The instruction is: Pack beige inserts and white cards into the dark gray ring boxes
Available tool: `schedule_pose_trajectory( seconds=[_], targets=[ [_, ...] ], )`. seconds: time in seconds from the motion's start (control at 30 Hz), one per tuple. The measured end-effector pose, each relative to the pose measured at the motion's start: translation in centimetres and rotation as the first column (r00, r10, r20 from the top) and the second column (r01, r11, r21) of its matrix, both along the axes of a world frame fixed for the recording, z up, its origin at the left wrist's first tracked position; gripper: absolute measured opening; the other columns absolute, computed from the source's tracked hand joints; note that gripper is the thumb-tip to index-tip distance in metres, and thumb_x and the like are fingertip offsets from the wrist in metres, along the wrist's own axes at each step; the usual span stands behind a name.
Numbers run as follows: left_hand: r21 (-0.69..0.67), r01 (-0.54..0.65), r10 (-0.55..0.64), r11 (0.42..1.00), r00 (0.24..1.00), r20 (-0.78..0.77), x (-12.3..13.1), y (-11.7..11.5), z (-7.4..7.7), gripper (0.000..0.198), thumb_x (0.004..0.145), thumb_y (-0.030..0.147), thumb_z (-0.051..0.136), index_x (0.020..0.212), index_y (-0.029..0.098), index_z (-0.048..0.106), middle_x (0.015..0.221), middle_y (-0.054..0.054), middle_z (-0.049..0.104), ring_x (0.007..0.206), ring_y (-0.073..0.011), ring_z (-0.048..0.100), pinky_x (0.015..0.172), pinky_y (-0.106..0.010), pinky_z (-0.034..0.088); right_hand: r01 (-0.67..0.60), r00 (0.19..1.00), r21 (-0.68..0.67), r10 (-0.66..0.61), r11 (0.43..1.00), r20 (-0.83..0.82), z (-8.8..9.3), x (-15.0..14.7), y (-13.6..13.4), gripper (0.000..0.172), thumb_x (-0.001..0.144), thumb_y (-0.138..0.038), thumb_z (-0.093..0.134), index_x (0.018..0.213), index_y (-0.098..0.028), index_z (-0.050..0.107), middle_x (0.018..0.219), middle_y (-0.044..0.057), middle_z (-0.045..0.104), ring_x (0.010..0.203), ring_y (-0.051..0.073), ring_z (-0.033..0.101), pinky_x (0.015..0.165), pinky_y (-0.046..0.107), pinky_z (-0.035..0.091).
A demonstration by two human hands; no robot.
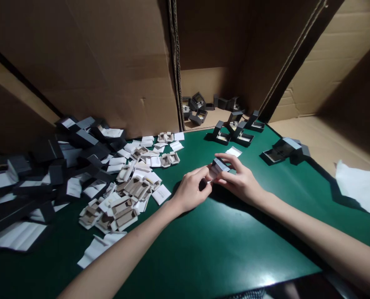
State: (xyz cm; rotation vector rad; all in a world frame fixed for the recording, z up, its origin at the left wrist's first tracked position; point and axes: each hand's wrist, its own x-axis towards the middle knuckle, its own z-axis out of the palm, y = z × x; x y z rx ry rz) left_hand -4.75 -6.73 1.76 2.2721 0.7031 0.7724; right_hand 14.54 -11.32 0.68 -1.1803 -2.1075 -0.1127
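Note:
Over the green table, a small dark box (220, 164) with a shiny top is held between my two hands. My right hand (243, 181) grips it from the right, index finger across the far side and thumb in front. From the left, my left hand (191, 187) pinches the near left edge of the box, where something pale shows between the fingertips. The fingers hide most of the box, so its contents cannot be made out. Just beyond the right hand lies a white slip of paper (234, 151).
White card inserts (131, 185) and papers are heaped left of my hands, beside a pile of black boxes (57, 170). Several opened black boxes (242, 136) stand at the back. More boxes (283, 149) and a white sheet (361, 185) lie right. Cardboard walls (116, 62) enclose the back.

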Motion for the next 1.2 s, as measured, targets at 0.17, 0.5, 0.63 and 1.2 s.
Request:
schedule_pose_trajectory(
  seconds=[0.17, 0.5, 0.63, 1.2],
  targets=[
    [-0.007, 0.006, -0.006, 1.0, 0.998, 0.055, 0.0, 0.1, -0.1, 0.013, 0.079, 0.01, 0.051, 0.069, 0.018, 0.049, 0.093, -0.005, 0.065, 0.099, -0.0203, 0.062, 0.09, -0.031, 0.046, -0.036, 0.998, -0.019, 0.037, 0.999, 0.051, 0.3, 0.4, 0.0, 0.007, 0.083, -0.018, 0.06, 0.083, -0.022, 0.066, 0.139, 0.009, 0.039, 0.11, 0.025, 0.054, 0.084, 0.04, 0.054],
    [0.045, 0.052, -0.055, 0.998, 0.996, 0.068, -0.5, 0.5, -0.3, 0.014, 0.083, 0.024, 0.062, 0.072, 0.016, 0.065, 0.118, -0.014, 0.063, 0.113, -0.026, 0.059, 0.095, -0.035, 0.046, -0.109, 0.988, -0.046, 0.113, 0.993, 0.104, 0.8, 2.0, 0.3, 0.012, 0.084, -0.02, 0.059, 0.09, -0.023, 0.07, 0.148, 0.009, 0.034, 0.117, 0.028, 0.053, 0.085, 0.043, 0.053],
    [0.165, 0.064, -0.067, 0.984, 0.998, 0.016, -0.6, 0.4, -0.4, 0.018, 0.087, 0.025, 0.057, 0.074, 0.015, 0.066, 0.126, -0.014, 0.058, 0.112, -0.0247, 0.059, 0.094, -0.037, 0.048, -0.11, 0.99, -0.036, 0.113, 0.993, 0.08, 0.6, 1.9, 0.3, 0.013, 0.085, -0.02, 0.059, 0.092, -0.023, 0.069, 0.147, 0.01, 0.036, 0.119, 0.028, 0.051, 0.087, 0.044, 0.053],
    [0.531, 0.016, 0.168, 0.847, 0.94, -0.296, 0.0, -1.8, -0.6, 0.03, 0.086, 0.013, 0.047, 0.111, 0.018, 0.061, 0.141, -0.016, 0.04, 0.126, -0.0298, 0.043, 0.091, -0.045, 0.048, 0.012, 1.0, -0.038, -0.012, 0.999, -0.011, 0.1, 1.2, 0.1, 0.024, 0.086, -0.014, 0.053, 0.106, -0.023, 0.063, 0.152, 0.01, 0.025, 0.133, 0.031, 0.037, 0.096, 0.051, 0.048]
  ],
)
